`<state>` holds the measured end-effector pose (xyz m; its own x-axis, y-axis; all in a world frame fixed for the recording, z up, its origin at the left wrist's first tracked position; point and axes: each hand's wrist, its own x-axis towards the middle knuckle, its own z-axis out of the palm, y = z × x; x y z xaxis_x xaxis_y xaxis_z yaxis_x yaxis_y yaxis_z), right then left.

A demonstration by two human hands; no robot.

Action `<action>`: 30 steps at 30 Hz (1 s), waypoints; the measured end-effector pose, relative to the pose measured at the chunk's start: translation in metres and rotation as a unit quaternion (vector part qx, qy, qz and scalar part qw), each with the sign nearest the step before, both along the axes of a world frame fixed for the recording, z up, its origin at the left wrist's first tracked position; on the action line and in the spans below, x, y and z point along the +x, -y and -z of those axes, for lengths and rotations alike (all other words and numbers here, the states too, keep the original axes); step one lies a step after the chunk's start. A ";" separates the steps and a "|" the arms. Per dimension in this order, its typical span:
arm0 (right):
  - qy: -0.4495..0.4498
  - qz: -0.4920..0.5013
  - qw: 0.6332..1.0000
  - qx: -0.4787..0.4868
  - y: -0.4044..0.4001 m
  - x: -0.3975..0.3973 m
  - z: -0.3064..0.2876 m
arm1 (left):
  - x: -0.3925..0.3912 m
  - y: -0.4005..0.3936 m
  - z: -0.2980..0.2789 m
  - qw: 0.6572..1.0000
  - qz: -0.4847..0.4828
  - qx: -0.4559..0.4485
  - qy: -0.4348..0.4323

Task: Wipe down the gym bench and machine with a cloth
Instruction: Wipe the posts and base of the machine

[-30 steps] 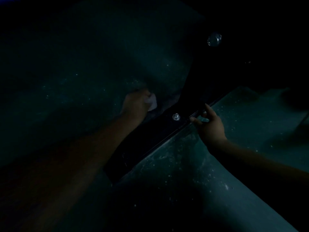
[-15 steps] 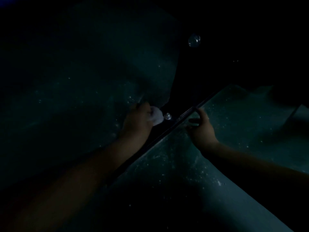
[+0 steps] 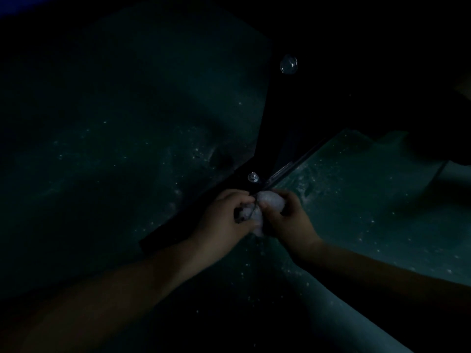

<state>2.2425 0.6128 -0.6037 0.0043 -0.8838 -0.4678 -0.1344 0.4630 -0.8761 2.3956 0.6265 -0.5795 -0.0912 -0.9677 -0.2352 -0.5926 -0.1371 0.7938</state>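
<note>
Dim speckled floor (image 3: 356, 200) surrounds both hands: left hand (image 3: 224, 220) and right hand (image 3: 288, 220) pinch the cloth (image 3: 270, 200) together just below the bolt (image 3: 253, 177), where it may snag.

Below me: dim light, a dark teal floor (image 3: 356, 212) speckled with pale flecks, deep shadow toward the upper right.

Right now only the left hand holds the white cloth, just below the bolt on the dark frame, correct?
Not quite: the head view shows both the left hand and right hand gripping the white cloth. It does sit just below the bolt on the dark frame.
</note>
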 end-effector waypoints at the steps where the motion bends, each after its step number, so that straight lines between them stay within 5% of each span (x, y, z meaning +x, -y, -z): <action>1: -0.042 0.024 0.999 -0.014 0.002 -0.002 0.001 | 0.007 0.003 -0.001 0.999 0.013 -0.020 0.039; 4: -0.123 0.047 0.990 -0.051 0.014 -0.010 0.003 | 0.028 0.006 0.004 0.986 0.027 -0.054 0.157; 9: -0.178 0.020 0.980 -0.084 0.038 -0.002 0.001 | 0.032 -0.005 0.012 0.975 0.056 -0.046 0.210; 16: -0.209 -0.003 0.976 -0.067 0.070 -0.019 -0.002 | 0.029 -0.001 0.011 0.976 0.036 -0.061 0.205; 21: -0.200 0.107 0.971 -0.079 0.105 -0.061 -0.023 | 0.031 0.000 0.008 0.979 0.037 -0.048 0.193; 27: -0.166 0.061 0.975 -0.132 0.062 -0.020 -0.007 | 0.033 0.001 0.008 0.980 0.045 -0.040 0.188; 30: -0.153 -0.068 0.976 -0.143 0.029 -0.002 0.001 | 0.034 0.002 0.009 0.979 0.048 -0.050 0.190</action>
